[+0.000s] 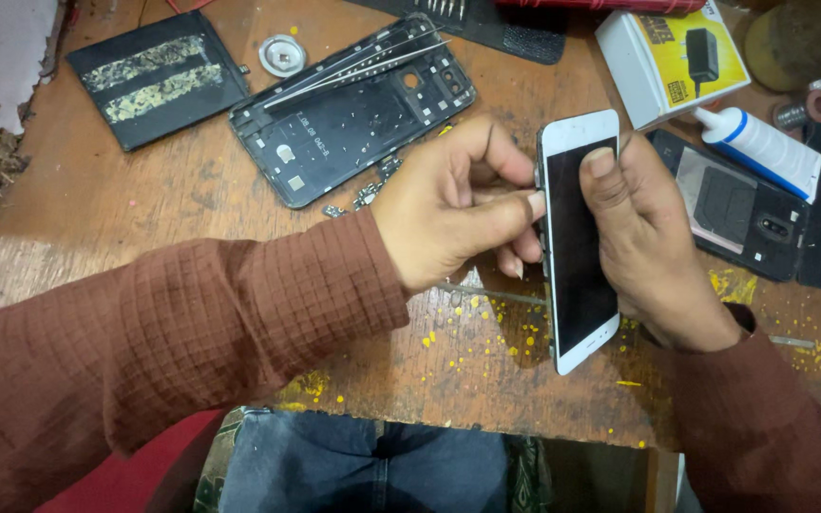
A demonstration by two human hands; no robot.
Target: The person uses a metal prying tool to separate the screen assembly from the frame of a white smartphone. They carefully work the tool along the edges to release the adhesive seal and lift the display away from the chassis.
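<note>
Right hand [653, 247]: wraps the white-framed phone screen assembly [577, 237] from behind, fingers closed round its right edge, thumb pressed flat on the dark glass near the top
Left hand [453, 204]: fingers curled, thumb and forefinger pinched against the left edge of the assembly about a third of the way down; whether a small tool sits in the pinch cannot be told
Screen assembly: held upright on its long edge and tilted, above the wooden workbench [97, 199], its lower corner out past the bench's near edge
Slip risk: the grip rests on one hand and a thumb, so a hard push from the left could twist the panel free and drop it onto the bench or the lap below
Crack risk: the thumb pressing on the glass while the edge is levered could bend the thin panel and break it
Just behind the left hand: a black phone back housing [353, 109] with tweezers [363, 62] lying across it, and small loose parts [368, 195] that a sleeve could sweep off
Behind the right hand: a white glue tube with a blue cap band [762, 147] resting on another dark phone back [738, 204]; an elbow nudge could roll it
Farther off: a black battery [159, 81] with torn adhesive strips, a round metal disc [282, 54] and a yellow-and-white charger box [672, 57]
</note>
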